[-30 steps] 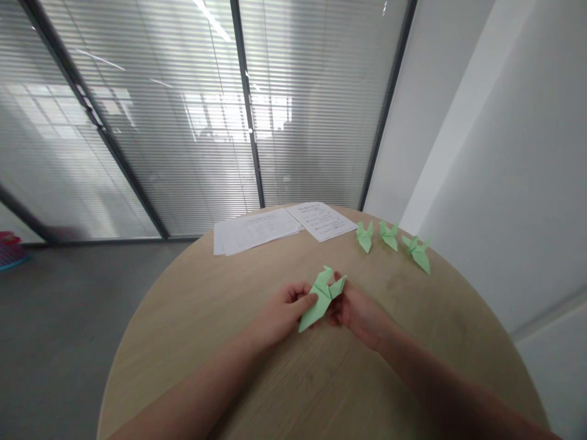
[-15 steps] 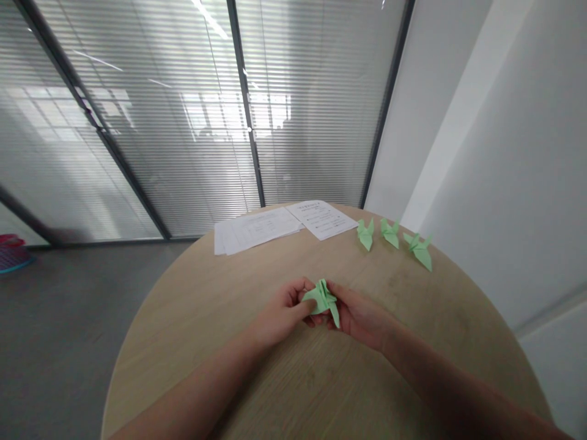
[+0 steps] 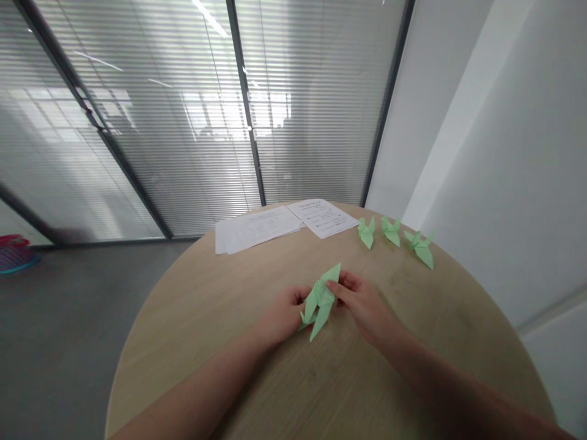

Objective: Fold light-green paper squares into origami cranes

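Note:
A light green origami crane (image 3: 322,296) is held between my two hands above the table. Its long pointed parts stretch from upper right to lower left, and a smaller folded tip sticks out at the lower left. My right hand (image 3: 362,300) pinches its right side, thumb on top and fingers behind. At its left edge, my left hand (image 3: 285,313) is closed with curled fingers, which the paper partly hides. Three more green paper cranes, a left one (image 3: 366,232), a middle one (image 3: 391,230) and a right one (image 3: 420,248), stand farther back on the right.
The round wooden table (image 3: 197,311) carries several overlapping white sheets (image 3: 263,227) and a printed page (image 3: 323,217) near its far edge. Behind it is a glass partition with blinds (image 3: 192,171). A white wall (image 3: 518,171) borders the right side. On the floor at far left sits a basket (image 3: 17,253).
The crane has been turned in my hands and its pointed parts are now spread lengthwise. My right thumb has moved onto its face; my left thumb no longer shows on top.

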Motion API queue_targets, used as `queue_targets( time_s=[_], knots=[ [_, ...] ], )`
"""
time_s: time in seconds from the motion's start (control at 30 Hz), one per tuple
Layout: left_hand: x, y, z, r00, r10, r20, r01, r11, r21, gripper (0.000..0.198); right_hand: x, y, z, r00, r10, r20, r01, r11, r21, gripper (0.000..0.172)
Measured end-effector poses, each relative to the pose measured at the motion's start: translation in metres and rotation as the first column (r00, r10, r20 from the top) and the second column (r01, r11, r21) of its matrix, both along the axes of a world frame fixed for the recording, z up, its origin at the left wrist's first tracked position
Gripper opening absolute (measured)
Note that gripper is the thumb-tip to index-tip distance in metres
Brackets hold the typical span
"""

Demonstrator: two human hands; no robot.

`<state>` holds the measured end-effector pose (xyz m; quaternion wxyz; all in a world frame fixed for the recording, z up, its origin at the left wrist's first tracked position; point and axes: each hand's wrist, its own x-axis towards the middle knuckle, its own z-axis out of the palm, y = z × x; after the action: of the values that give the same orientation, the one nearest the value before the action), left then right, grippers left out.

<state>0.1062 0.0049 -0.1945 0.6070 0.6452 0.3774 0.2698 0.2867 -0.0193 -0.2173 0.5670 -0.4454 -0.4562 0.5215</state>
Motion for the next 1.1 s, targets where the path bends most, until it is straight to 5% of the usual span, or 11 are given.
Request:
queue_targets(
  time_s=[0.27,0.67,1.1],
  knots=[
    [0.002,-0.003,0.001,0.999,0.044,0.005,-0.044,0.995,-0.089,0.04,0.004,-0.001,-0.002,0.945,-0.053,0.322,0.018,0.994,0.111,0.026],
    [0.0,-0.002,0.001,0.987,0.018,-0.158,-0.017,1.0,0.004,0.051,0.006,0.002,0.002,0.977,-0.07,0.2,0.07,0.998,0.008,0.04],
    [-0.004,-0.002,0.008,0.994,-0.01,-0.107,0.018,0.997,0.073,0.05,0.007,0.006,0.004,0.999,-0.002,-0.042,-0.001,0.997,-0.077,0.037]
  ],
)
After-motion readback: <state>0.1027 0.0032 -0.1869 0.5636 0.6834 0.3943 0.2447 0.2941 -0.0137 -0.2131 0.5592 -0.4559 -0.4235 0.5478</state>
